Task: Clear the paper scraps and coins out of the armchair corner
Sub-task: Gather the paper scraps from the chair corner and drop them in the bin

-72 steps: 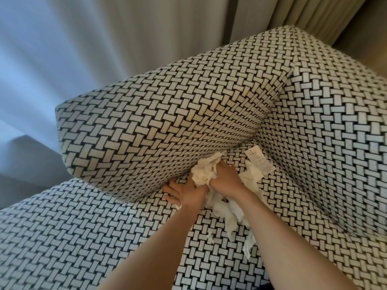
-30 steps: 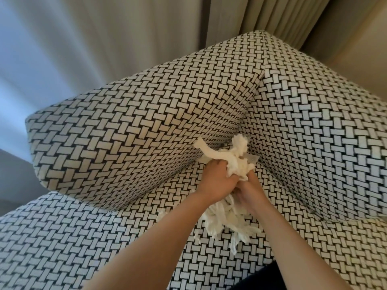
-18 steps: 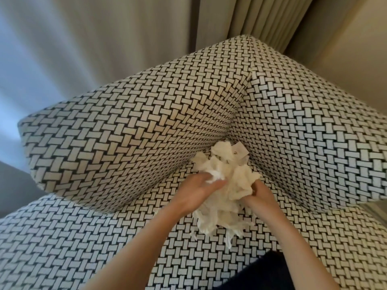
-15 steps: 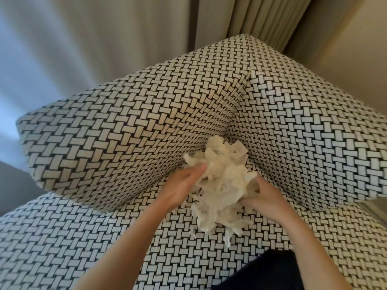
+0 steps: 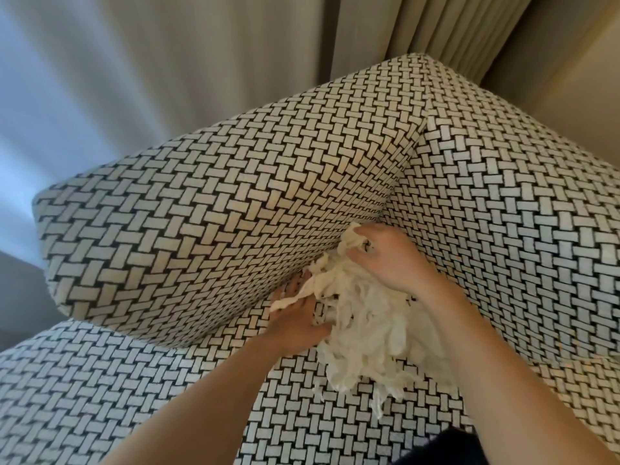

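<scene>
A loose bundle of white paper scraps (image 5: 365, 327) sits in the corner of the black-and-white woven armchair (image 5: 201, 223). My right hand (image 5: 392, 260) presses on the top of the bundle with fingers curled into it, up against the seam where the armrest meets the backrest. My left hand (image 5: 295, 320) is at the bundle's left side, low by the seat, fingers under and around the scraps. A few strips hang down over the seat (image 5: 167, 391). No coins show.
The left armrest (image 5: 167, 236) and the backrest (image 5: 520, 213) wall in the corner on two sides. Pale curtains (image 5: 235, 55) hang behind the chair. Something dark (image 5: 446, 448) is at the bottom edge.
The bundle was lifted between both hands half a second ago; now it is lower and pressed into the corner, my right hand moved on top of it and my left hand dropped beside it.
</scene>
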`<state>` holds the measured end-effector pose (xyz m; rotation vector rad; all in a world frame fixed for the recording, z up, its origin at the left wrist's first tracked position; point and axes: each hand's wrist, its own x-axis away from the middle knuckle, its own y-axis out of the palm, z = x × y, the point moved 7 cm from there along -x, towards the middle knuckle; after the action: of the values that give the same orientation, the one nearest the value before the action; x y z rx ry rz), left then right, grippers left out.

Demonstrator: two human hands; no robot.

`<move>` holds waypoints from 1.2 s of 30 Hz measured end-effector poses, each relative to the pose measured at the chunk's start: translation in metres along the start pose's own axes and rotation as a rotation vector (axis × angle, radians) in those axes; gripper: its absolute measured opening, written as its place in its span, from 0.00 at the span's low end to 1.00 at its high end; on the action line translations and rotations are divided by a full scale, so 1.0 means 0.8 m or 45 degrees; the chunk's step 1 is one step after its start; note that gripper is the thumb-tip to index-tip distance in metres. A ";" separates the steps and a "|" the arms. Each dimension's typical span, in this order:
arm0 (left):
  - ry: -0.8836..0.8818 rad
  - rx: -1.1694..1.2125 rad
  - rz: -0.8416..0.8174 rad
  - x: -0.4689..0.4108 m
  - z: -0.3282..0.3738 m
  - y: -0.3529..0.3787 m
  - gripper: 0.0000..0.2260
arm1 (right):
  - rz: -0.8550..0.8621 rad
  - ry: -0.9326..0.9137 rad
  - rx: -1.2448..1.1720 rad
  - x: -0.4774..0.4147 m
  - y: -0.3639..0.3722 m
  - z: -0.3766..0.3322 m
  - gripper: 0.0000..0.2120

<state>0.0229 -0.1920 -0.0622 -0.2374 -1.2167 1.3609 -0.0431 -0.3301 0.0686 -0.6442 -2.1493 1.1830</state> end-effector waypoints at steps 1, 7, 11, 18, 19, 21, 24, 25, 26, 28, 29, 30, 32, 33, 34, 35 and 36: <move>0.003 0.003 -0.020 0.000 0.001 0.001 0.37 | -0.038 0.013 0.000 -0.013 0.020 0.002 0.30; 0.080 -0.064 0.039 -0.008 0.000 0.004 0.41 | -0.217 0.350 0.093 -0.064 0.097 0.030 0.36; 0.105 -0.087 0.044 -0.013 -0.002 0.008 0.42 | -0.115 0.427 0.146 -0.077 0.109 0.029 0.39; 0.113 -0.087 0.044 -0.012 -0.003 0.009 0.41 | 0.018 0.319 0.055 -0.074 0.113 0.026 0.30; 0.112 -0.086 0.052 -0.013 -0.003 0.009 0.41 | 0.023 0.306 0.018 -0.072 0.113 0.028 0.28; 0.115 -0.083 0.063 -0.015 -0.003 0.010 0.41 | 0.009 0.298 -0.050 -0.070 0.111 0.033 0.22; 0.128 -0.080 0.059 -0.015 -0.003 0.011 0.41 | -0.012 0.284 -0.037 -0.073 0.113 0.034 0.19; 0.129 -0.079 0.059 -0.015 -0.003 0.010 0.41 | 0.014 0.289 -0.011 -0.073 0.114 0.032 0.19; 0.124 -0.082 0.061 -0.015 -0.004 0.010 0.41 | 0.049 0.301 0.007 -0.072 0.116 0.029 0.19; 0.120 -0.085 0.056 -0.016 -0.005 0.011 0.41 | 0.109 0.323 0.023 -0.070 0.119 0.028 0.19; 0.122 -0.085 0.055 -0.017 -0.005 0.011 0.42 | 0.121 0.317 0.031 -0.069 0.120 0.027 0.18; 0.123 -0.084 0.054 -0.018 -0.005 0.012 0.42 | 0.125 0.303 0.040 -0.070 0.121 0.027 0.18; 0.129 -0.075 0.046 -0.017 -0.005 0.012 0.42 | 0.109 0.288 0.062 -0.072 0.122 0.030 0.18; 0.133 -0.066 0.046 -0.016 -0.005 0.013 0.42 | 0.102 0.288 0.069 -0.072 0.123 0.031 0.18; 0.138 -0.059 0.053 -0.016 -0.004 0.012 0.42 | 0.105 0.287 0.067 -0.074 0.123 0.032 0.18; 0.139 -0.052 0.059 -0.014 -0.004 0.011 0.42 | 0.120 0.284 0.059 -0.074 0.122 0.031 0.17; 0.140 -0.041 0.062 -0.013 -0.004 0.010 0.42 | 0.146 0.278 0.050 -0.072 0.122 0.030 0.17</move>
<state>0.0229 -0.1968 -0.0750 -0.3621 -1.1484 1.3531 -0.0066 -0.3344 -0.0410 -0.8474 -1.9244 1.1542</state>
